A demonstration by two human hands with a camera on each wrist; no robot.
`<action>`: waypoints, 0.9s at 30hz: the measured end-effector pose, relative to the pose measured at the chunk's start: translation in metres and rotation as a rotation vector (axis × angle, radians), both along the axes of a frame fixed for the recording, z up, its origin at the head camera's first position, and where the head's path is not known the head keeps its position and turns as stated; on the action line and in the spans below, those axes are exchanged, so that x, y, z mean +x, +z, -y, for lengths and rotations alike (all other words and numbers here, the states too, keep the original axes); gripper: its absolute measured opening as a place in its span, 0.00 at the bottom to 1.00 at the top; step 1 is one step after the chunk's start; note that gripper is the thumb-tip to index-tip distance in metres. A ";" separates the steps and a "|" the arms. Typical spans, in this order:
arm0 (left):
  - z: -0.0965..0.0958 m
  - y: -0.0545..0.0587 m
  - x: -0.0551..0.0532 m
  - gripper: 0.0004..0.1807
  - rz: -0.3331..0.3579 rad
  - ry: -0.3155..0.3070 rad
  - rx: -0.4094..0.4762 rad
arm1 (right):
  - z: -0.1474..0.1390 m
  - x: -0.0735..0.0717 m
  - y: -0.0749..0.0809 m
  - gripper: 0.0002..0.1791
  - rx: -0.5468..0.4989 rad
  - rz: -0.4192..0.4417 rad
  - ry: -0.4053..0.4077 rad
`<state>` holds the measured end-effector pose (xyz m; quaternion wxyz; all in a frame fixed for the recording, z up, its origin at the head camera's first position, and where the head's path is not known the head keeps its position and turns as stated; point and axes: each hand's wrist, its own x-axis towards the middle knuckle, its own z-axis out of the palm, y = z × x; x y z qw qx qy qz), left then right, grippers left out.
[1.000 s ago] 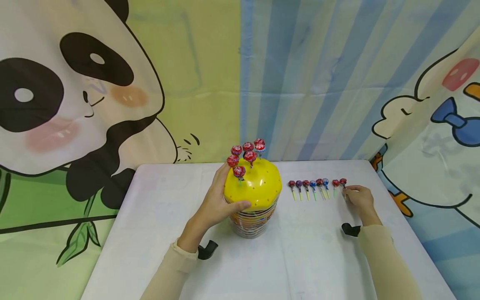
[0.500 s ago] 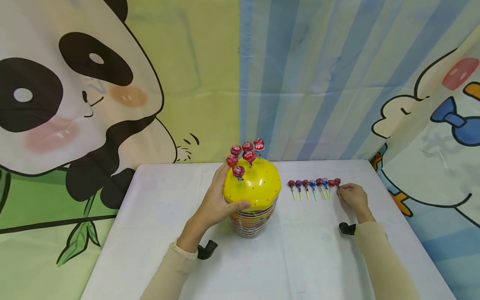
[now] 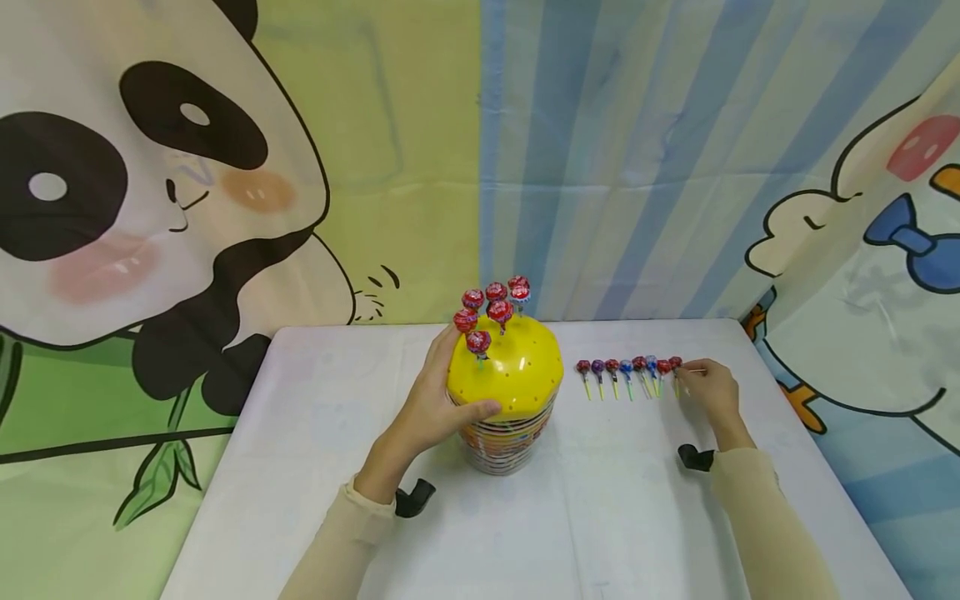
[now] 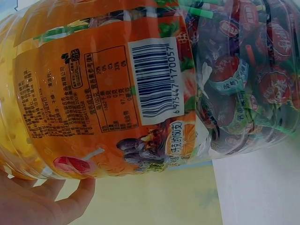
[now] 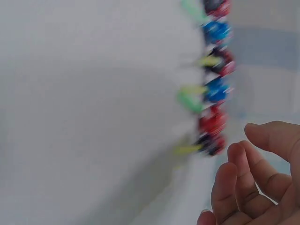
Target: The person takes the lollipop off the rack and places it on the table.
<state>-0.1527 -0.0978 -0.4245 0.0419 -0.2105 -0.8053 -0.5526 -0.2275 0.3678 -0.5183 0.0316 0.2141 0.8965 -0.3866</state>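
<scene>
Well to the left of the left hand, a big cartoon panda (image 3: 172, 175) fills the wall cloth (image 3: 397, 100), and below the hand a beige sleeve (image 3: 337, 533) covers the forearm, with a black curved piece (image 3: 415, 498) beside the wrist. The left hand (image 3: 435, 400) grips the upper part of a clear ribbed jar (image 3: 504, 454), its thumb across the front of the yellow lid (image 3: 521, 375) and its other fingers round the far left side. Just above that hand, red-wrapped lollipops (image 3: 500, 312) stand upright in the lid, bunched toward its left and back. The left wrist view shows the jar's orange label (image 4: 103, 103) and barcode (image 4: 157, 77) beyond the fingertips, with many wrapped sweets (image 4: 234, 79) inside the jar. To the right of the jar, between the two hands, a row of eight lollipops (image 3: 626, 367) lies on the white table (image 3: 622, 508), red, purple and blue heads away from the person and sticks toward them. The right hand (image 3: 712, 390) is at the row's right end, thumb and fingers loosely bent and apart, with nothing between them; whether a fingertip touches the last lollipop (image 3: 676, 362) I cannot tell. Below this hand are a second black piece (image 3: 695, 458) and the other sleeve (image 3: 765, 508); to its right is a cartoon figure's blue bow tie (image 3: 911, 242).
</scene>
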 end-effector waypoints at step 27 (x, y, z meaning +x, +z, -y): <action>0.000 -0.001 -0.001 0.59 -0.029 0.012 -0.018 | 0.205 0.088 0.178 0.10 -0.275 -0.744 0.611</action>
